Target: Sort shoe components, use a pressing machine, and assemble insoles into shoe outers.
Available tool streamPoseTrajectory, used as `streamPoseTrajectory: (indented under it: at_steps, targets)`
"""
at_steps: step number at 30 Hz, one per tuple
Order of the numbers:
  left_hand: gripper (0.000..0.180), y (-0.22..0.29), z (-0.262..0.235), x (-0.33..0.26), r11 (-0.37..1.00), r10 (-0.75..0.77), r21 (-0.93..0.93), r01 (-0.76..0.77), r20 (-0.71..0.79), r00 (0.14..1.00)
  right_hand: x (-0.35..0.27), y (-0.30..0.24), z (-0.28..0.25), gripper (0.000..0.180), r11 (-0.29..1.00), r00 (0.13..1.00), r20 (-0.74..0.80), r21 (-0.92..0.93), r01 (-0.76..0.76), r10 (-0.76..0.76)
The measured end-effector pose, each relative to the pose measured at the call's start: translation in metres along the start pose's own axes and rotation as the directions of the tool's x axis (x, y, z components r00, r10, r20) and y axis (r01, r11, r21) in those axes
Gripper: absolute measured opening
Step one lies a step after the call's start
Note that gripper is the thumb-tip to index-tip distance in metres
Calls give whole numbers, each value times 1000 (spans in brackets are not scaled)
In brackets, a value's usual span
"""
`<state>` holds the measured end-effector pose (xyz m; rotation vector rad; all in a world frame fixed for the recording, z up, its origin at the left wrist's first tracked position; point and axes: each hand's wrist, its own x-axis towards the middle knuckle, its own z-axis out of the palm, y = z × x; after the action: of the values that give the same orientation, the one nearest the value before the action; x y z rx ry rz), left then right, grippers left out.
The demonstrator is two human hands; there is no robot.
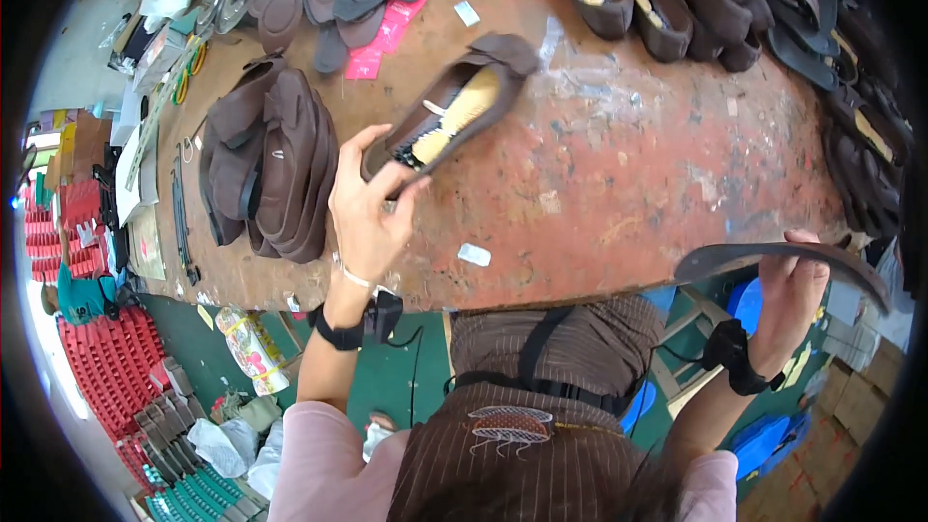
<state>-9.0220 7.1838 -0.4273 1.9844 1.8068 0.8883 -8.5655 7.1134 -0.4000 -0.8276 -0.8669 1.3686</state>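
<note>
My left hand [372, 198] grips the heel end of a dark brown flat shoe [493, 101] with a bow on its toe. The shoe is held tilted above the table, and its yellowish inside shows. Off to the right, my right hand [791, 290] is closed round the middle of a thin dark shoe sole [735, 256], seen nearly edge-on at the table's front edge. Left of my left hand stands a cluster of brown shoe uppers [290, 164], nested together.
The worn wooden table [619, 164] has stains and paper scraps. Brown shoes [667, 0] line its far right side. Insoles [358, 0] lie at the far left on pink sheets [387, 39]. A patterned bundle [253, 348] stands below the table, left of me. Cartons [860, 406] are at lower right.
</note>
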Motion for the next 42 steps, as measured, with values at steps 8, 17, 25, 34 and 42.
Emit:
streamPoseTrajectory:
  at_steps: [8,17,25,34,42]
  targets:
    - [43,-16,9,-67,977,215,-68,-204,310,926,23,22,71,44,977,939,-325,-140,-163,110]
    - [123,-45,52,-93,956,178,-252,-152,84,980,58,103,146,36,239,789,612,-760,605,-54]
    - [135,-44,61,-94,919,169,-365,-148,28,985,51,179,178,38,434,745,660,-700,567,92]
    - [140,-52,62,-96,908,202,-381,-173,38,979,50,191,190,46,522,722,671,-683,511,170]
    - [143,-57,55,-86,899,215,-402,-173,60,975,60,195,199,41,438,696,668,-726,531,264]
